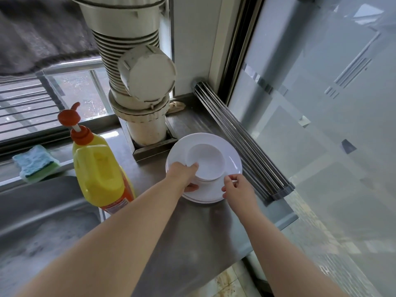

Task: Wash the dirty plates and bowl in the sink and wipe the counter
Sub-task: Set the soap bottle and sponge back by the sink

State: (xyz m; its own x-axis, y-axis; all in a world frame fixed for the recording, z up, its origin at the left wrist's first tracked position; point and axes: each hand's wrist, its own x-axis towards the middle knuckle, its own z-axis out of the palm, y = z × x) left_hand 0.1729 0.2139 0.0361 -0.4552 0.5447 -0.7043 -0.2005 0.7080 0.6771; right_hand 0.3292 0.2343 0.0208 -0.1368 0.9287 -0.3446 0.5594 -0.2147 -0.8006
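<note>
- Our left hand [186, 175] grips the white bowl [206, 162] by its near rim.
- Our right hand [236, 187] pinches the plates [232, 161] stacked beneath it on the counter [192, 232].
- The soap bottle [99, 166] stands left of our left hand.

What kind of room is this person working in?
Most likely a small home kitchen, at the washing-up corner by a window. A steel counter runs beside a sink, with a yellow pump bottle of dish soap and a sponge nearby. Both hands hold stacked white plates and a bowl.
</note>
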